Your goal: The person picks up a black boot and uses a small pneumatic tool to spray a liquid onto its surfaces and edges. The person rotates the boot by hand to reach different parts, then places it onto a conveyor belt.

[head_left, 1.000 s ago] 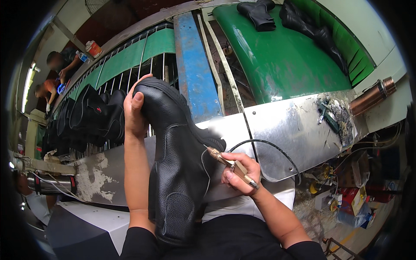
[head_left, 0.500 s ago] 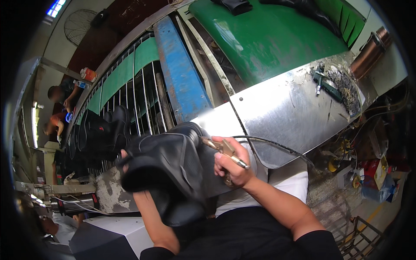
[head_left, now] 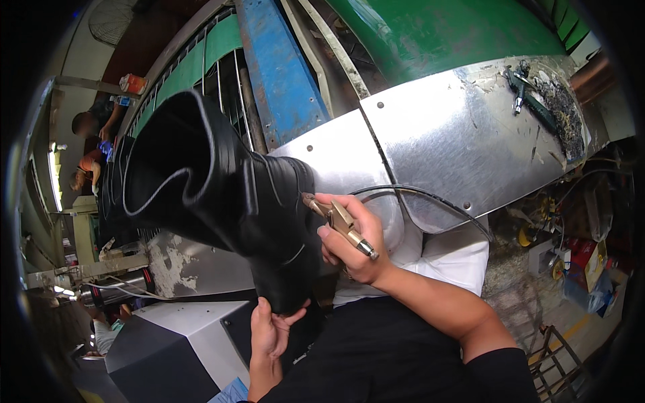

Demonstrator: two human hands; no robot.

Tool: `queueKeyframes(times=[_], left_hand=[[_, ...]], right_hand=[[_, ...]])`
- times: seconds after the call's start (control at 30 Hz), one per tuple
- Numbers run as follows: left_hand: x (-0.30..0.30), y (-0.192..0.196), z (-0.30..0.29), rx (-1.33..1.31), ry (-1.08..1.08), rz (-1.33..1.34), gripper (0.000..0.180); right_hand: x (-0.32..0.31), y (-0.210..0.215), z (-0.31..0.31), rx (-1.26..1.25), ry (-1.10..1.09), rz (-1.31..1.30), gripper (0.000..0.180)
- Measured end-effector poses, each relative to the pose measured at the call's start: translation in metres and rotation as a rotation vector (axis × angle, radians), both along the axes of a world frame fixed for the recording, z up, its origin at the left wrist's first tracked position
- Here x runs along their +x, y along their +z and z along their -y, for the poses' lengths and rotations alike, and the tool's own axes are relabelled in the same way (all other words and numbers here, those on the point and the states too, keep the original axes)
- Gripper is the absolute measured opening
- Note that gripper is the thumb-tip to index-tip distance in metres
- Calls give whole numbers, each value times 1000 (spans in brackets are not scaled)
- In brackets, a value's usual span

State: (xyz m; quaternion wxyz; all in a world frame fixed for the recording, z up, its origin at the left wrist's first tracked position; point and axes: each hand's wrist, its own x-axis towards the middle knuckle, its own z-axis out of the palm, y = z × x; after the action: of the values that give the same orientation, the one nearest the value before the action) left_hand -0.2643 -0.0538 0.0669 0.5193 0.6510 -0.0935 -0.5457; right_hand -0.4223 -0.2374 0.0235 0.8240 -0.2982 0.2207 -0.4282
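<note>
A tall black boot lies tilted on its side in front of me, its open top toward the far left and its foot end toward me. My left hand grips the foot end from below. My right hand is closed around a small brass-coloured spray gun, with its nozzle close to the right side of the boot. A black hose arcs away to the right from behind that hand. The boot hides part of the rack behind it.
A metal worktop lies ahead, with green-handled tools by a dark crusted patch. Beyond stand a blue beam and a green hood. Other black boots stand left; two people are farther off. A grey box stands near left.
The boot has been turned and raised, its opening swinging from near me to the far left. My left hand now shows at the foot end. The spray gun stays beside the boot.
</note>
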Motion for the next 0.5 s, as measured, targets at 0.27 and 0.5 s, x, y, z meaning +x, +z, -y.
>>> queueKeyframes(times=[0.27, 0.5], left_hand=[[-30, 4, 24, -64, -72, -127, 66], [-41, 2, 31, -82, -120, -186, 65]], right_hand=[[-18, 4, -8, -39, 1, -19, 42], [-42, -2, -23, -87, 22, -95, 41]])
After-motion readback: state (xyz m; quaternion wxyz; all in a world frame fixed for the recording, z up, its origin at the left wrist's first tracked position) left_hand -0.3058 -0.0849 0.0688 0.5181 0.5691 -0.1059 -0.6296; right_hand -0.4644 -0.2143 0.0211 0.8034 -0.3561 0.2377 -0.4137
